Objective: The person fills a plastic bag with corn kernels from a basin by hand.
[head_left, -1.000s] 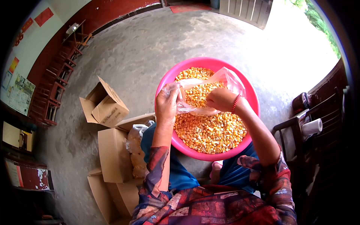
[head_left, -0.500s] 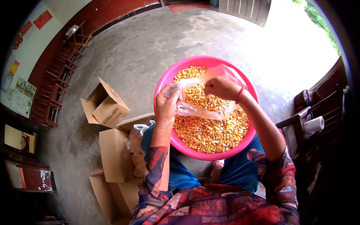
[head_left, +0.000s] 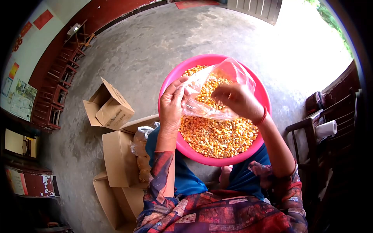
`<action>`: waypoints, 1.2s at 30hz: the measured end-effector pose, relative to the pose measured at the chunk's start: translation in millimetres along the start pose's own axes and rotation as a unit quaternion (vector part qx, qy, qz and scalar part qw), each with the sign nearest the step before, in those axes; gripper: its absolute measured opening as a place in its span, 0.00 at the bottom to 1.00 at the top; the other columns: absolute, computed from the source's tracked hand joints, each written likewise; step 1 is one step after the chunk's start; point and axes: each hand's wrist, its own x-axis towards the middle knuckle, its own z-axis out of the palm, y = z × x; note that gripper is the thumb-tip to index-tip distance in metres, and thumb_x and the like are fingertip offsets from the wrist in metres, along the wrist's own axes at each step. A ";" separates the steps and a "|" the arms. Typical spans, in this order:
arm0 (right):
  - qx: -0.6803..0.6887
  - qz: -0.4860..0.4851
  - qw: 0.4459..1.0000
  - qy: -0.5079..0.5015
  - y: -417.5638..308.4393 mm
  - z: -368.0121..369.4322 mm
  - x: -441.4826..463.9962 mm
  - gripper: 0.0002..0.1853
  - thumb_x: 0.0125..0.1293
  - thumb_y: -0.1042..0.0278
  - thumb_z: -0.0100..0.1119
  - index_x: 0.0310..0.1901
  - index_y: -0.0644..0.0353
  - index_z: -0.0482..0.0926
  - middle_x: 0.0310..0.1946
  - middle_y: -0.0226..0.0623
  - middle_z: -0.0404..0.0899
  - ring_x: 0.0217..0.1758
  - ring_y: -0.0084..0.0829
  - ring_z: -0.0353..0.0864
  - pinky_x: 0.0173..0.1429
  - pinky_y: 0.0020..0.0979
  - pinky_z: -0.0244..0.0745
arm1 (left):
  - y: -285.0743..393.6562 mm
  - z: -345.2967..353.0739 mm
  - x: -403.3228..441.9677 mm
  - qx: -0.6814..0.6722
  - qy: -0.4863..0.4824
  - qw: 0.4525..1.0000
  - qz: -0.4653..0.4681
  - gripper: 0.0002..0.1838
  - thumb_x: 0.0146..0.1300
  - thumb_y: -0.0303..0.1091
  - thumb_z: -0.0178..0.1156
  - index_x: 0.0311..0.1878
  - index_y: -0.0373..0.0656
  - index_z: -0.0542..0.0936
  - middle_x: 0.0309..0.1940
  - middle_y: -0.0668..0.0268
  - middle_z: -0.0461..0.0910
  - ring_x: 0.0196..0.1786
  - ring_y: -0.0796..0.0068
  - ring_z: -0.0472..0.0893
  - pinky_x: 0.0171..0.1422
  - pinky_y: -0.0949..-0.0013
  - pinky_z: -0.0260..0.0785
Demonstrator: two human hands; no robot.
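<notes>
A clear plastic bag (head_left: 210,113) spreads open over a pink basin (head_left: 168,83) filled with yellow-orange corn kernels (head_left: 217,138). My left hand (head_left: 172,101) pinches the bag's left edge between thumb and fingers. Over the bag's mouth is my right hand (head_left: 243,101), palm down, its fingers curled and slightly blurred. Whatever those fingers hold, if anything, is hidden. A red bead bracelet (head_left: 265,115) circles the right wrist. Kernels show through and inside the bag.
The basin rests at my knees. Open cardboard boxes (head_left: 116,155) stand at left, one holding plastic-wrapped items (head_left: 143,163). Another box (head_left: 110,110) lies on the concrete floor (head_left: 136,50). At right is a wooden chair (head_left: 307,126) with a white paper roll (head_left: 326,129).
My right hand has shifted right and slightly down, its fingers less tightly curled. The bag's far side stands higher and wider. My left hand keeps its pinch.
</notes>
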 end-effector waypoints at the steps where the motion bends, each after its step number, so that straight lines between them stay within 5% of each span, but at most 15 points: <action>1: 0.006 -0.045 0.996 -0.073 -13.0 3.5 -7.7 0.06 0.59 0.75 0.56 0.37 0.59 0.81 0.30 0.37 0.82 0.29 0.30 0.81 0.34 0.29 0.75 | -1.0 -1.2 0.1 -0.003 -0.010 1.000 -0.002 0.13 0.66 0.26 0.50 0.51 0.42 0.77 0.26 0.76 0.73 0.22 0.93 0.63 0.23 0.87 0.55; 3: 0.019 -0.064 0.974 -0.218 -19.2 18.4 -19.9 0.06 0.59 0.69 0.57 0.37 0.57 0.81 0.29 0.38 0.81 0.32 0.35 0.81 0.37 0.33 0.74 | -0.6 -1.2 -0.1 0.000 -0.007 1.000 -0.005 0.12 0.66 0.26 0.50 0.50 0.42 0.78 0.26 0.76 0.73 0.21 0.93 0.63 0.23 0.88 0.55; 6: -0.057 -0.150 0.961 -0.224 -1.3 49.7 -33.7 0.08 0.58 0.67 0.57 0.39 0.53 0.81 0.34 0.37 0.79 0.42 0.35 0.78 0.48 0.36 0.72 | -2.1 -0.8 0.0 0.001 -0.007 1.000 -0.020 0.11 0.66 0.26 0.51 0.49 0.41 0.79 0.26 0.76 0.74 0.21 0.93 0.63 0.22 0.88 0.55; 8: -0.171 -0.186 0.958 -0.134 13.0 66.3 -44.1 0.10 0.57 0.64 0.57 0.41 0.51 0.79 0.41 0.36 0.76 0.51 0.37 0.73 0.55 0.39 0.67 | -1.0 0.2 -0.5 0.000 -0.008 0.999 -0.032 0.11 0.65 0.26 0.52 0.48 0.41 0.79 0.26 0.76 0.74 0.21 0.93 0.64 0.22 0.88 0.55; 11: -0.229 -0.190 0.938 -0.178 21.6 69.7 -50.6 0.13 0.56 0.61 0.57 0.44 0.51 0.78 0.46 0.35 0.73 0.54 0.37 0.70 0.57 0.41 0.65 | 0.3 2.9 -1.8 0.002 -0.009 0.998 -0.056 0.10 0.64 0.26 0.53 0.47 0.38 0.78 0.26 0.75 0.74 0.21 0.93 0.63 0.22 0.89 0.55; 18: -0.172 -0.176 0.947 -0.206 28.8 56.9 -55.9 0.09 0.58 0.63 0.54 0.28 0.58 0.71 0.27 0.40 0.73 0.38 0.41 0.76 0.43 0.40 0.72 | -1.2 1.9 -1.6 0.007 -0.003 0.999 -0.046 0.10 0.62 0.26 0.55 0.46 0.38 0.78 0.26 0.74 0.74 0.21 0.93 0.63 0.23 0.88 0.56; 24: -0.190 -0.111 0.952 -0.211 27.7 54.8 -61.9 0.09 0.61 0.64 0.51 0.28 0.59 0.71 0.26 0.40 0.73 0.29 0.42 0.78 0.34 0.40 0.74 | 0.2 4.1 -1.9 0.015 0.013 1.000 -0.020 0.12 0.59 0.23 0.59 0.46 0.38 0.77 0.28 0.74 0.75 0.23 0.92 0.66 0.26 0.87 0.59; 26: -0.180 -0.116 0.959 -0.188 29.0 54.5 -60.2 0.08 0.61 0.66 0.51 0.28 0.59 0.71 0.26 0.40 0.73 0.29 0.42 0.78 0.34 0.40 0.74 | -2.2 2.6 -0.6 0.018 0.010 1.000 -0.020 0.13 0.57 0.22 0.60 0.48 0.38 0.76 0.30 0.72 0.76 0.26 0.91 0.70 0.30 0.87 0.64; 28: -0.170 -0.120 0.964 -0.166 26.6 53.9 -59.6 0.07 0.61 0.67 0.51 0.29 0.60 0.72 0.26 0.41 0.73 0.30 0.42 0.78 0.34 0.40 0.74 | -9.0 1.9 2.7 0.003 0.023 0.998 0.050 0.15 0.56 0.23 0.62 0.48 0.36 0.75 0.40 0.65 0.78 0.39 0.82 0.78 0.44 0.80 0.72; 33: -0.070 -0.088 0.982 -0.152 23.9 53.1 -59.3 0.07 0.62 0.67 0.52 0.32 0.61 0.75 0.28 0.42 0.75 0.32 0.45 0.78 0.35 0.40 0.73 | -12.9 -0.9 1.4 0.035 0.062 0.997 0.001 0.14 0.57 0.27 0.62 0.46 0.34 0.75 0.40 0.63 0.79 0.38 0.79 0.78 0.41 0.76 0.72; 36: -0.006 -0.067 0.984 -0.167 20.9 52.7 -57.3 0.08 0.64 0.67 0.52 0.33 0.63 0.76 0.28 0.42 0.77 0.32 0.42 0.79 0.37 0.37 0.74 | -27.2 -13.9 6.4 0.190 0.047 0.980 0.020 0.12 0.62 0.33 0.58 0.43 0.33 0.77 0.36 0.64 0.80 0.38 0.80 0.78 0.40 0.75 0.71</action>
